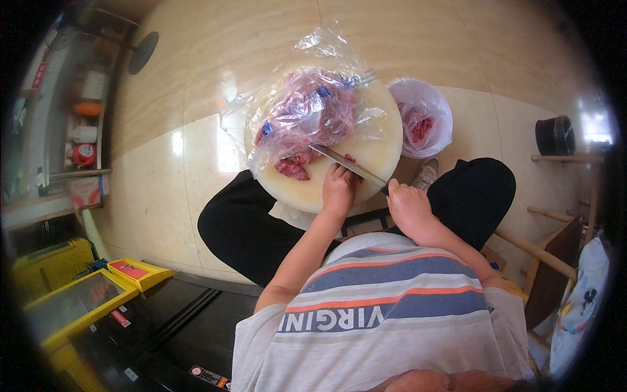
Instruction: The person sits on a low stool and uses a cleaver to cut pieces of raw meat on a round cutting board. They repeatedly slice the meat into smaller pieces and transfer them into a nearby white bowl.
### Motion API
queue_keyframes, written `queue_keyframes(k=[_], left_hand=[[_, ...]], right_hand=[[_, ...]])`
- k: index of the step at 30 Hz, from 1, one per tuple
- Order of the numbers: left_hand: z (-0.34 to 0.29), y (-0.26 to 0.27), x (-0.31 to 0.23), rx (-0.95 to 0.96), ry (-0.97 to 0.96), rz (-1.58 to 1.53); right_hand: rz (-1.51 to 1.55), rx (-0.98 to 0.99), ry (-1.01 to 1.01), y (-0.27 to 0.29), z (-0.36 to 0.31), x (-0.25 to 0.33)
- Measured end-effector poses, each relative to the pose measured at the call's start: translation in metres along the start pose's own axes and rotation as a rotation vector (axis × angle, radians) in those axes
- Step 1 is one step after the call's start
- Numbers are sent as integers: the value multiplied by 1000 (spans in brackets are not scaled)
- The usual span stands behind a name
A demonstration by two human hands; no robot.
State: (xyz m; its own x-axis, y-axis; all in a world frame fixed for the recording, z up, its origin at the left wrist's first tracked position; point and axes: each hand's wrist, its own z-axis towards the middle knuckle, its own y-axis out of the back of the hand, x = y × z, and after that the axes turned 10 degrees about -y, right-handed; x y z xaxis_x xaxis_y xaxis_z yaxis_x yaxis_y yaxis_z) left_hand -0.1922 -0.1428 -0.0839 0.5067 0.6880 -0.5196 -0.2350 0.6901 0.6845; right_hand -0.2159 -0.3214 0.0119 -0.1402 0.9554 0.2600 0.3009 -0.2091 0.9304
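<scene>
Near the front edge of the round cutting board [386,145], the left hand [340,189] has its fingers curled over a partly hidden meat scrap [350,159]; whether they pinch it I cannot tell. At the board's right edge, the right hand [409,206] is clamped on the knife [346,161], covering most of its handle. Across the board, a clear bag [307,98] blurs the outline of raw meat [336,124]. Right of the board, a white bucket [444,108] holds red meat pieces [422,129], the lower ones hidden

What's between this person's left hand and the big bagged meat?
The knife blade crosses between the left hand and the bagged meat, as the head view shows.
</scene>
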Motion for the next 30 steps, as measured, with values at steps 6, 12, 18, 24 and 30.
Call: queue_keyframes(k=[6, 12, 18, 24, 30], left_hand=[[0, 17, -9, 102, 121, -64], [-16, 8, 2, -30, 228, -100], [-12, 3, 3, -12, 145, -54], [3, 12, -5, 99, 99, -112], [2, 8, -4, 88, 11, -1]], right_hand=[[13, 51, -132, 6, -17, -20], [60, 3, -176, 33, -21, -19], [40, 43, -101, 40, -29, -13], [-9, 114, -62, 32, -17, -14], [30, 31, -10, 2, 13, -9]])
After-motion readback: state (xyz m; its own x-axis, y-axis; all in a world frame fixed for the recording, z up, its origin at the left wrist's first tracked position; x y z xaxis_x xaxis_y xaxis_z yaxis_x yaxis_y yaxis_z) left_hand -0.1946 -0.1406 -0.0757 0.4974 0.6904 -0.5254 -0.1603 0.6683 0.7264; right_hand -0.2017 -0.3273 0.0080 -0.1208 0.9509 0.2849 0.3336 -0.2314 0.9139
